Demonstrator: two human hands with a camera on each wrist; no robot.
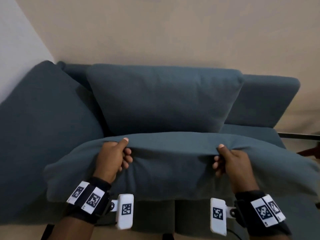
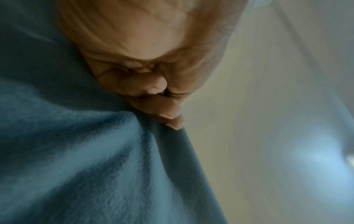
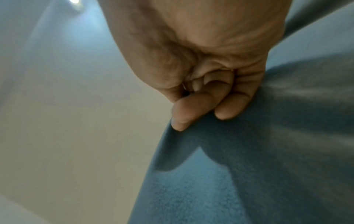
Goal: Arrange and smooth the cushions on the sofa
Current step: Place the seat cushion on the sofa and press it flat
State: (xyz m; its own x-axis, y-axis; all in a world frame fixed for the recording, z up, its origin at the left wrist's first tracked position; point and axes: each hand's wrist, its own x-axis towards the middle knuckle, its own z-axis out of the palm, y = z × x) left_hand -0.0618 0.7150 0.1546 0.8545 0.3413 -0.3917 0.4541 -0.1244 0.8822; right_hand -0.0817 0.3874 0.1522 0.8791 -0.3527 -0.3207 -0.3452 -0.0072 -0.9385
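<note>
A large dark blue cushion (image 1: 173,170) hangs in front of the blue sofa (image 1: 259,104), held up by its top edge. My left hand (image 1: 117,153) pinches a fold of its fabric left of centre, thumb on top and fingers curled beneath. My right hand (image 1: 226,160) grips the same edge to the right in the same way. A second back cushion (image 1: 164,97) leans upright against the backrest in the middle. A third cushion (image 1: 43,127) stands at the left end. In the wrist views the blue fabric (image 2: 95,166) bunches under my left fingertips (image 2: 172,116), and the cloth (image 3: 249,166) under my right fingertips (image 3: 184,116).
A beige wall (image 1: 173,32) rises behind the sofa, with a white wall (image 1: 15,49) at the left. A dark rail (image 1: 299,136) and a brown object (image 1: 310,151) show at the far right. The sofa seat (image 1: 249,131) lies bare at the right.
</note>
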